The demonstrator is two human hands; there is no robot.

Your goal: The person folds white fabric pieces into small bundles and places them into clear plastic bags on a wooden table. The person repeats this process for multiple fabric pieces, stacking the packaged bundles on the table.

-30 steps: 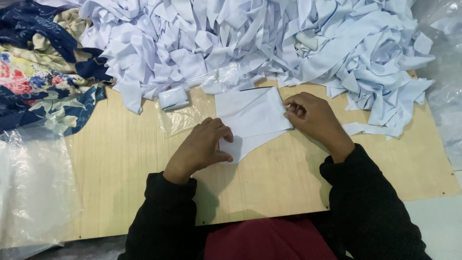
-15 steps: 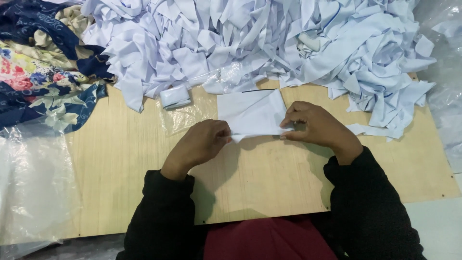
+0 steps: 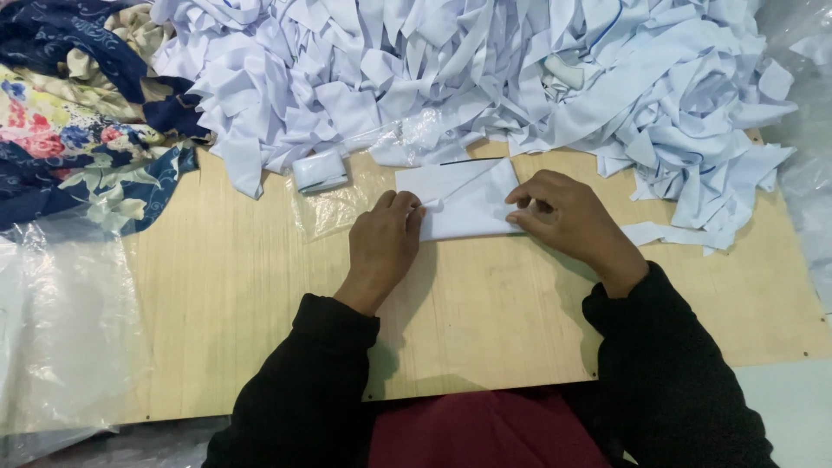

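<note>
Folding white cloth piece (image 3: 464, 208) on the wooden board (image 3: 260, 295) | since 1 s ago its lower flap is folded up, shape now compact | left hand (image 3: 381, 247) fingers curled, pinching left edge | right hand (image 3: 563, 217) fingers bent, pressing right edge | white scrap pile (image 3: 485, 69) behind.

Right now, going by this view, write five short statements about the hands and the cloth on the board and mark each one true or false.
1. Both hands press on one folded white cloth piece. True: the left hand holds its left edge, the right hand its right edge.
2. The white cloth piece lies on a metal tray. False: it lies on a pale wooden board.
3. A big heap of white cloth strips lies beyond the hands. True.
4. The flowered dark blue fabric lies at the far right. False: it lies at the far left.
5. The right hand holds scissors. False: it holds only cloth.
</note>
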